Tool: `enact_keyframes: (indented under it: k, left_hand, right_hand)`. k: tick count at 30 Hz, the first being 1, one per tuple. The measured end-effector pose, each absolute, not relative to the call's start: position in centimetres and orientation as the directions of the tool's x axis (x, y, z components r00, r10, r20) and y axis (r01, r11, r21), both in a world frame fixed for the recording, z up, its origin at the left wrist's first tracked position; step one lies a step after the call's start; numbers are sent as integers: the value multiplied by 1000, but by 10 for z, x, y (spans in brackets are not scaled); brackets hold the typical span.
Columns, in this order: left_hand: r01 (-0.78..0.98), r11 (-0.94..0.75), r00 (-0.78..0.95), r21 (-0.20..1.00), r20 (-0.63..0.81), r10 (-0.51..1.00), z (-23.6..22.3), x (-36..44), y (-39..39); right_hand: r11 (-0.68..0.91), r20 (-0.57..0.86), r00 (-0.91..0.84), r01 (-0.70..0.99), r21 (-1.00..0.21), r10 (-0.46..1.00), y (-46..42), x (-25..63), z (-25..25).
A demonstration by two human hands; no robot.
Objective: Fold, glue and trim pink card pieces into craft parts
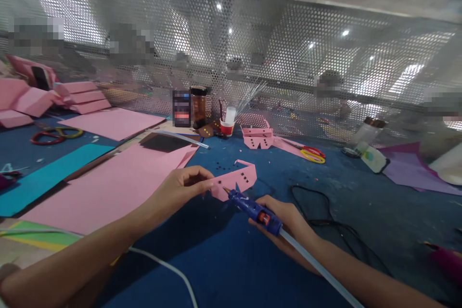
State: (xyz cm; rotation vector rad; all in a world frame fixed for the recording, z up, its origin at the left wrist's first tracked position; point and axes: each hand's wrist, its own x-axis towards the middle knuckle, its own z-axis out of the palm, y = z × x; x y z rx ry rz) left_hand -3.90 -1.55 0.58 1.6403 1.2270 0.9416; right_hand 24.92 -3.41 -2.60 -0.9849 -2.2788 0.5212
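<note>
Between its thumb and fingers, my left hand [189, 183] pinches the left end of a folded pink paper piece [238, 178] dotted with small black squares. A blue glue gun [249, 207] is in my right hand [285, 216], its nozzle pointing up and left at the lower left part of the paper. Whether the tip touches the paper I cannot tell. A long translucent glue stick [314, 262] sticks out of the gun's back. Several tiny black squares [224, 168] lie on the blue tabletop behind the paper.
A similar pink paper piece [258, 137], red-and-yellow scissors [313, 155] and a red-and-white cup [227, 127] stand farther back. Large pink sheets [119, 183] and a teal strip [54, 175] cover the left. A black cable [325, 221] lies right. Perforated metal mesh [224, 48] rises behind.
</note>
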Motion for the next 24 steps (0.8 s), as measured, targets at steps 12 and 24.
enact_keyframes:
  k: [12,24]
  left_hand:
    - [339,-155,236,928,76,969,6,-39,-16]
    - [348,-160,238,924,79,968,8,-38,-16]
  right_hand:
    - [650,387,-527,540,-535,757,-34,247,-29]
    - [655,377,-544,526,-543,750,-33,247,-26]
